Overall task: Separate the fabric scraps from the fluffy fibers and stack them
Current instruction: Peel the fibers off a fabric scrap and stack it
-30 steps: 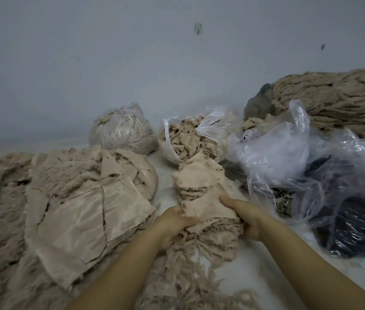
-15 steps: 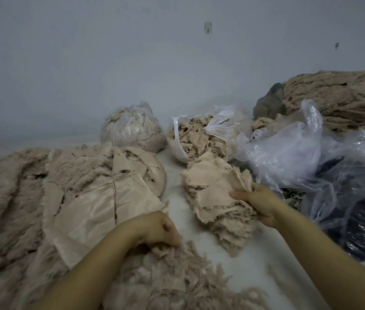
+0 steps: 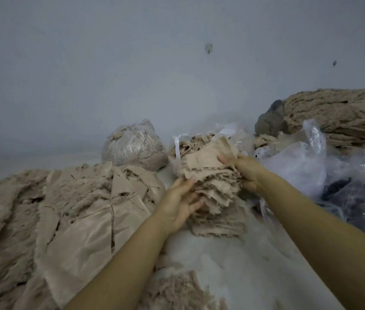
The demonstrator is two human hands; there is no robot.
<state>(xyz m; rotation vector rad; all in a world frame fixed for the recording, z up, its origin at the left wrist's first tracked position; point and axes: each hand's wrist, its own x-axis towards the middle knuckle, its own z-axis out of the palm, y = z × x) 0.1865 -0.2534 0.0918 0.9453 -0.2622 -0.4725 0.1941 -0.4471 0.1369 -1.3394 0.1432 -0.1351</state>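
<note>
Now both hands are on the stack of fabric scraps [image 3: 216, 186], which sits on the pale table [image 3: 233, 260] just in front of the open plastic bag [image 3: 181, 151] of fluff. The left hand [image 3: 180, 204] presses its near side with fingers spread and fairly straight; the right hand [image 3: 242, 170] curls round the far edge, thumb pinching the top scrap. To do this well, I'd say squeeze evenly from both sides, square the ragged edges, and keep the loose fluffy fibers [image 3: 177, 289] at the near edge out of it.
</note>
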